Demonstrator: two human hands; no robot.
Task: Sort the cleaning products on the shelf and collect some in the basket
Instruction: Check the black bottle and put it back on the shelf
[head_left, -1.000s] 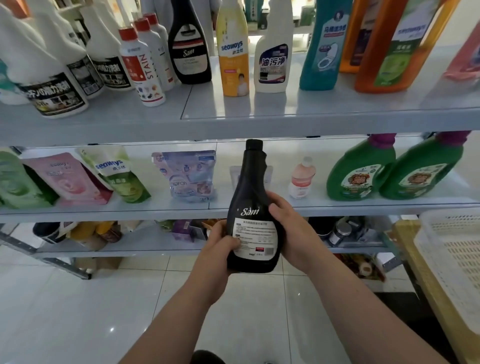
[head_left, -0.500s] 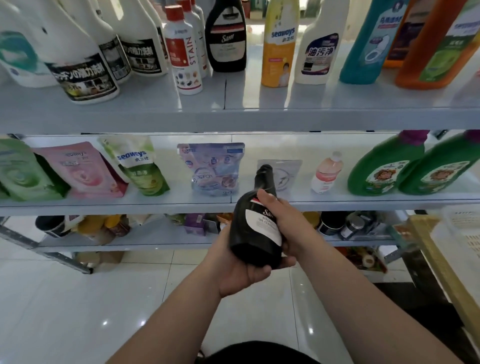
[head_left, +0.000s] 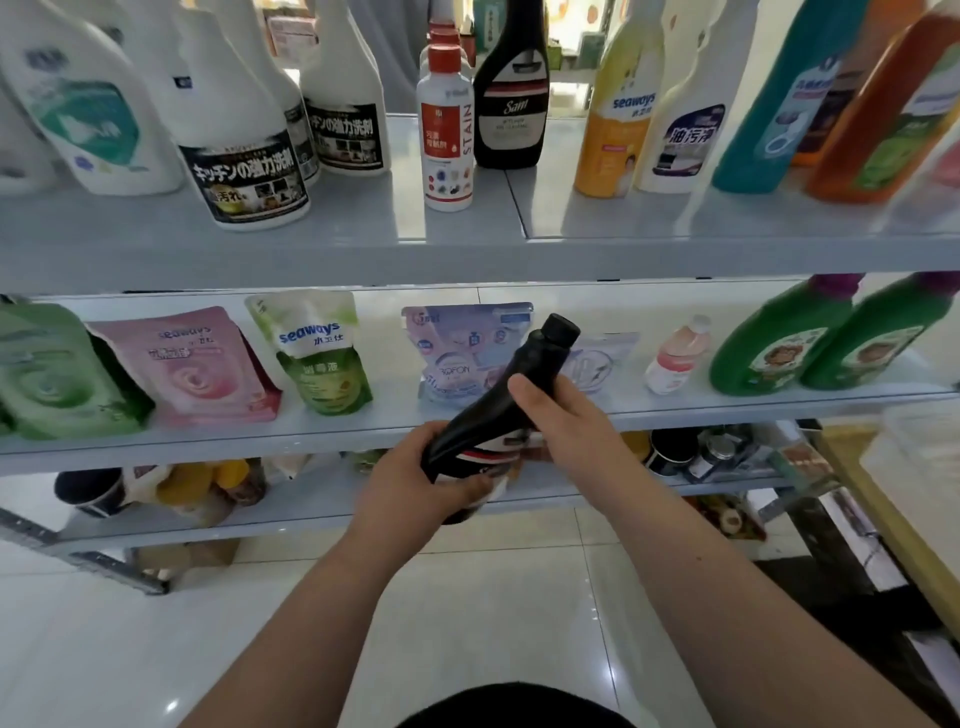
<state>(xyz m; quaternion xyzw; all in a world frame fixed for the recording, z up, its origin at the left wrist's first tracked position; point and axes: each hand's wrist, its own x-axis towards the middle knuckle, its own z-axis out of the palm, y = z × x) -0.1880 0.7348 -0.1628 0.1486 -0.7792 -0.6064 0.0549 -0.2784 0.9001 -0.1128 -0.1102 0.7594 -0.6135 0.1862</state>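
Note:
A black bottle (head_left: 483, 415) with a black cap lies tilted in both my hands, its neck pointing up and right, in front of the middle shelf. My left hand (head_left: 415, 483) grips its lower body, and my right hand (head_left: 561, 421) grips its middle from the right. A matching black Sam bottle (head_left: 511, 98) stands on the top shelf (head_left: 467, 244). The white basket (head_left: 919, 447) shows at the right edge on a wooden stand.
White spray bottles (head_left: 244, 156), a red-capped stain bottle (head_left: 447, 140), yellow (head_left: 613, 124), teal and orange bottles fill the top shelf. Refill pouches (head_left: 317, 353), a small pink bottle (head_left: 675, 358) and green jugs (head_left: 774, 343) line the middle shelf (head_left: 363, 426). White tiled floor lies below.
The bottle went from upright with its label facing me to tilted with the neck up and right. My view shifted closer and to the left along the shelves.

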